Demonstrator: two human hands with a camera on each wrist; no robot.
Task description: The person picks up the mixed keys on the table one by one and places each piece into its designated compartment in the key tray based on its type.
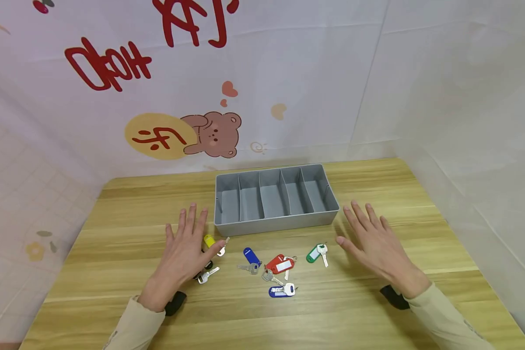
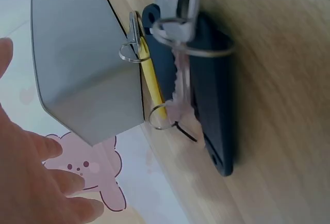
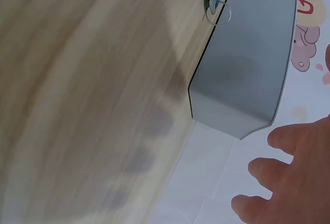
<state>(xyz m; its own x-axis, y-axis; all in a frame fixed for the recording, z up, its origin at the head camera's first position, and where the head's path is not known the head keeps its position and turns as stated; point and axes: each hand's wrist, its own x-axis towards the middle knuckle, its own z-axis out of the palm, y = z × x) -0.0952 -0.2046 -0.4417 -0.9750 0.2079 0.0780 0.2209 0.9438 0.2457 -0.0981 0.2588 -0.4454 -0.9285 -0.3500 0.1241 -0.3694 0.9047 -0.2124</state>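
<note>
My left hand [image 1: 185,255] is held with fingers spread at the left of the scattered keys, holding nothing. It partly covers keys with a yellow tag [image 1: 208,240] and a black tag [image 2: 214,95]. My right hand [image 1: 376,250], also spread and holding nothing, is right of a key with a green tag [image 1: 312,255]. Between the hands lie a key with a blue tag [image 1: 251,255], overlapping keys with red tags [image 1: 275,262], and another key on a blue tag [image 1: 274,292]. In the right wrist view, finger shadows fall on the wood below the hand.
Behind the keys stands a grey tray [image 1: 275,224] with several compartments divided by thin walls. A wooden tabletop [image 1: 332,316] carries everything. White printed cloth [image 1: 306,87] hangs at the back and sides. Each wrist wears a black strap piece [image 1: 175,304].
</note>
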